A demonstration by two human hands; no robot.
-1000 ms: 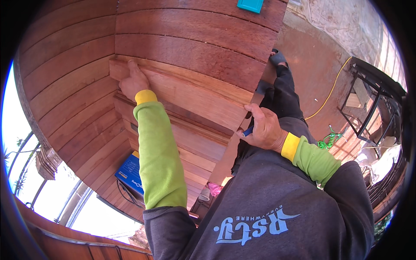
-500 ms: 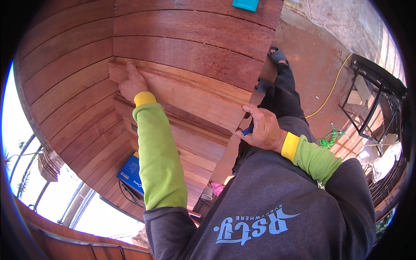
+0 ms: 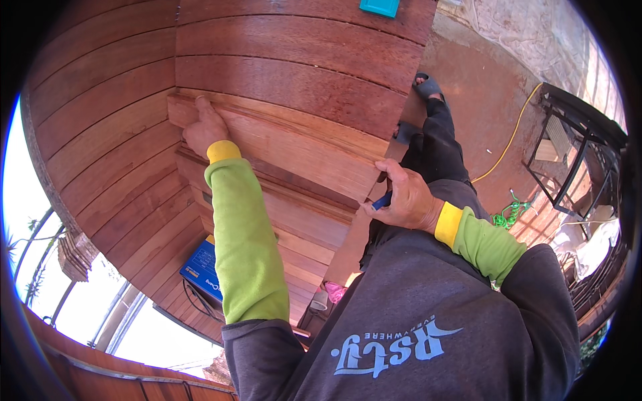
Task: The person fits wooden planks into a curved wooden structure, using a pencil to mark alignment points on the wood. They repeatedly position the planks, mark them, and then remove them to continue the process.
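Note:
A reddish wooden plank (image 3: 287, 147) spans the space in front of me, with slatted wood behind and below it. My left hand (image 3: 206, 130) grips the plank near its left end, thumb laid along the top; the other fingers are partly hidden. At the right end, my right hand (image 3: 409, 196) has its index finger touching the plank's corner. Its curled fingers hold a small dark-blue pen-like thing (image 3: 382, 200), only partly visible. More wooden boards (image 3: 307, 210) lie lower, just beneath the plank.
Curved slatted wooden walls (image 3: 107, 147) rise at left. A blue box (image 3: 202, 267) with a black cable stands low down. A teal case (image 3: 380, 7) is at the top. On the right are a yellow cord (image 3: 513, 144), a coiled green hose (image 3: 511, 212) and a black metal frame (image 3: 568, 154).

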